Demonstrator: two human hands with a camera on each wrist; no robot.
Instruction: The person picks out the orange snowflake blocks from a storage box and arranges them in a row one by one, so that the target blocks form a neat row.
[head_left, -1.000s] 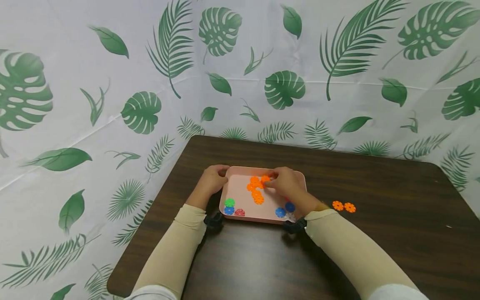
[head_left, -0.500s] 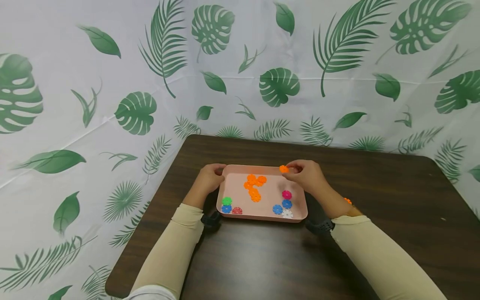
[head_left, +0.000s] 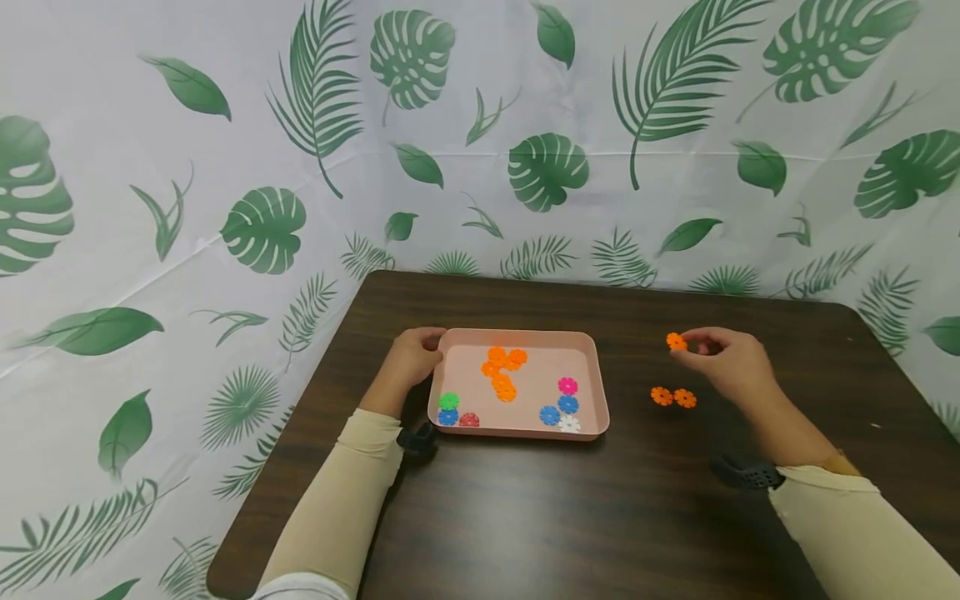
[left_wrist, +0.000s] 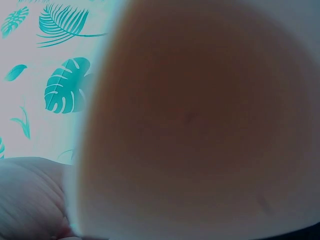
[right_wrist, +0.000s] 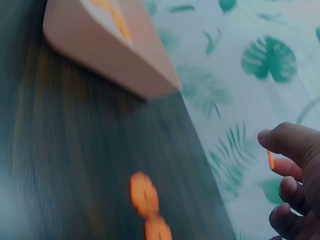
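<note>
My right hand point(head_left: 733, 367) pinches an orange notched plastic disc point(head_left: 677, 342) between thumb and fingers above the table, right of the tray. The right wrist view shows this disc point(right_wrist: 271, 160) edge-on. Just below the hand, two orange discs point(head_left: 662, 396) lie side by side on the table. My left hand point(head_left: 411, 358) holds the left rim of the pink tray point(head_left: 517, 432); its far fingers are partly hidden, and the left wrist view is mostly blurred skin. Several orange discs point(head_left: 505, 387) lie grouped in the tray's middle.
In the tray's near left corner are a green disc point(head_left: 448, 402), a blue one point(head_left: 447, 417) and a red one point(head_left: 468, 419). Near its right side lie a pink disc point(head_left: 567, 386), two blue discs point(head_left: 567, 404) and a white one point(head_left: 570, 423). A leaf-patterned cloth point(head_left: 480, 217) hangs behind the dark table point(head_left: 525, 517).
My right hand has lifted an orange disc out of the tray and carried it right, over the table. The left hand has stayed at the tray's left rim.
</note>
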